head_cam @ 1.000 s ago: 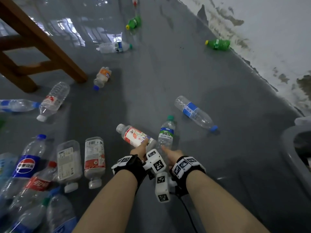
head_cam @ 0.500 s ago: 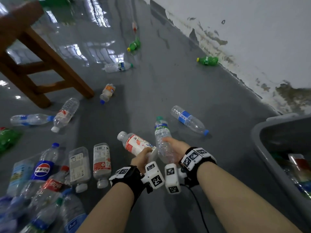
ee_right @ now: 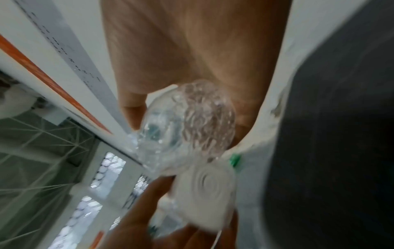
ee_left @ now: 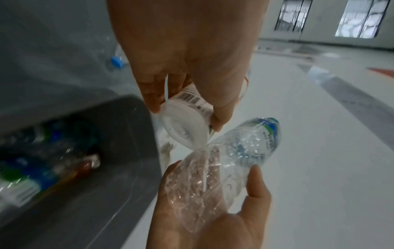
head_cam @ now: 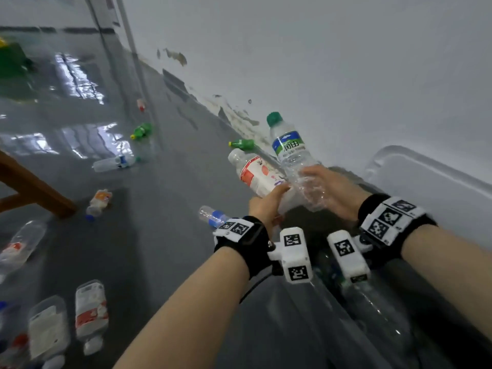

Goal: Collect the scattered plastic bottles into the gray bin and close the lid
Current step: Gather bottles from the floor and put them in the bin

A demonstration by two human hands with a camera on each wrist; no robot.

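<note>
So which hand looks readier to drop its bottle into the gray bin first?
Probably the right. The right hand holds the green-capped bottle over the gray bin. The left hand, holding the red-labelled bottle, looks nearer the bin's edge, closer to the floor side.

Your right hand [head_cam: 336, 194] holds a clear bottle [head_cam: 294, 161] with a green cap and a blue, green and white label, while your left hand [head_cam: 267, 206] holds a milky white bottle [head_cam: 255, 177] whose label is white with red and orange patches and a black barcode. At five o'clock the gray bin [head_cam: 415, 272] shows blue, green and clear plastic inside, with its pale translucent lid [head_cam: 436, 182] against the white wall. Out at eleven o'clock two green bottles [head_cam: 141, 131] with yellow caps lie on the glossy gray floor [head_cam: 165, 235], and your wristbands [head_cam: 391, 219] are black with black-and-white square-patterned tags.
</note>
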